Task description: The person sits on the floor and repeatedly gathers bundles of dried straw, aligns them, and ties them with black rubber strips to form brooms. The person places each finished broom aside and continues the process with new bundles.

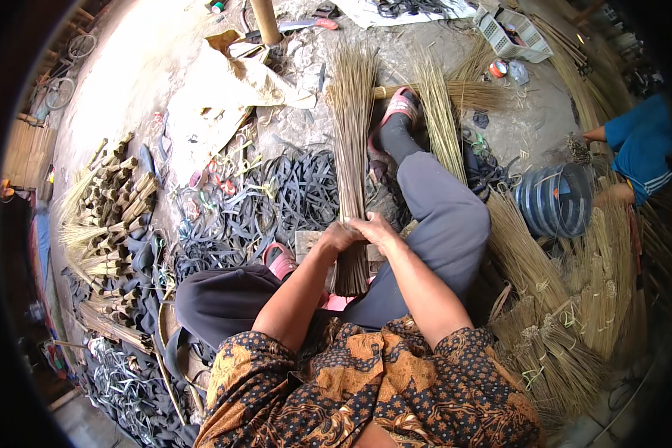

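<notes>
1. Head view: our left hand point(338, 237) and right hand point(375, 228) are both closed around one bundle of sticks point(351, 149), which lies lengthwise on the floor point(149, 67) between our legs.
2. We judge the grip sits near the lower end; the long splayed tips could fan out or slip loose.
3. The black straps point(291, 194) just beside the bundle could snag stray sticks.
</notes>
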Demonstrator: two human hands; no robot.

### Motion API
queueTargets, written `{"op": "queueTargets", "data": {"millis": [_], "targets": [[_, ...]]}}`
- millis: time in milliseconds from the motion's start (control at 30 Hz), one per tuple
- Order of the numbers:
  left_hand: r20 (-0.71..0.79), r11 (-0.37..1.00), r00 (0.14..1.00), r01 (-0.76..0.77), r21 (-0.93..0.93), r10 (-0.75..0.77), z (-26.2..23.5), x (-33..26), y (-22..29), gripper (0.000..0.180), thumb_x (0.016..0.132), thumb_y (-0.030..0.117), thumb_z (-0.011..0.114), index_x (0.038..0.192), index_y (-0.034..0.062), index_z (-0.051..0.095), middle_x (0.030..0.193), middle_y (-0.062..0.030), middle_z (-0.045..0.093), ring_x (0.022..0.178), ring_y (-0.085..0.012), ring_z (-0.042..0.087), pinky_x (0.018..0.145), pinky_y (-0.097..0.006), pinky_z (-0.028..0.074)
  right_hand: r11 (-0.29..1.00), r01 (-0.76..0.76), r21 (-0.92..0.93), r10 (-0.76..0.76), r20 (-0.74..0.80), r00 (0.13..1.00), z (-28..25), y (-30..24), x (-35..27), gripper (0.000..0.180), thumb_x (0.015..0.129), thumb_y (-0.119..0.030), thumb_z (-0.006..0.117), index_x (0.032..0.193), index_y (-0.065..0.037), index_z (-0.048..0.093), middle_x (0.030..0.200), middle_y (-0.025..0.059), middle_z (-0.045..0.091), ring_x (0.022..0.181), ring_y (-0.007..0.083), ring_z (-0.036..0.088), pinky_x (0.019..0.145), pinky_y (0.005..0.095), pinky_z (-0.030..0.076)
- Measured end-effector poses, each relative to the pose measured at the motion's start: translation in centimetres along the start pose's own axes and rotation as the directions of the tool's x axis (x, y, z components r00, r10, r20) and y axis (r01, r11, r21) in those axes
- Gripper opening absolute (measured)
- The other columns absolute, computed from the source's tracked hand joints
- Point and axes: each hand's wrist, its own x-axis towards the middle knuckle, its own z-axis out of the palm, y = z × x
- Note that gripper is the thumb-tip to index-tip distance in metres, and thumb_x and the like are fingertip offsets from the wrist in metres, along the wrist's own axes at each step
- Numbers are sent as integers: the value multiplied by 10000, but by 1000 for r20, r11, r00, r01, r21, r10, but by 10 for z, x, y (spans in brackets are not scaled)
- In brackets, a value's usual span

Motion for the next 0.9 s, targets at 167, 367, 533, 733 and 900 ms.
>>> {"op": "queueTargets", "data": {"millis": [167, 367, 533, 733, 900], "targets": [[44, 914, 989, 148, -379, -142, -11, -8, 4, 361, 903, 186, 803, 1176, -32, 708, 1058, -158, 761, 850, -261, 758, 770, -439, 638, 974, -68, 217, 82, -54, 995, -9, -7, -5, 457, 908, -337, 758, 1160, 28, 647, 1025, 143, 703, 961, 233, 678, 835, 379, 558], [76, 906, 986, 164, -390, -145, -13, -10, 9, 364, 931, 143, 764, 1218, -62, 673, 1096, -206, 749, 880, -295, 770, 791, -469, 658, 906, -125, 405, 101, 79, 992, -5, -21, -22, 439, 882, -270, 809, 1185, 14, 666, 1097, 178, 725, 949, 298, 718, 831, 475, 614], [123, 849, 978, 207, -487, -168, -14, -11, 12, 344, 929, 128, 750, 1208, -60, 681, 1100, -195, 751, 888, -294, 770, 796, -475, 659, 799, -164, 579, 122, 110, 986, -9, -22, -23, 345, 871, -197, 798, 1133, 1, 693, 1028, 173, 727, 886, 284, 736, 774, 503, 640], [70, 887, 982, 186, -423, -173, -15, -15, 16, 323, 920, 110, 726, 1185, -72, 692, 1080, -204, 753, 867, -302, 772, 783, -483, 663, 862, -186, 471, 165, 86, 982, -12, -15, -15, 649, 829, -226, 838, 1319, 72, 533, 1157, 248, 669, 974, 318, 712, 750, 490, 645], [42, 894, 981, 190, -405, -190, -13, -17, 19, 303, 911, 106, 718, 1146, -83, 694, 1040, -206, 755, 841, -303, 771, 762, -480, 664, 882, -190, 432, 208, 4, 978, -10, -12, -12, 218, 817, -209, 801, 924, -34, 728, 906, 132, 723, 797, 239, 711, 701, 433, 622]]}}
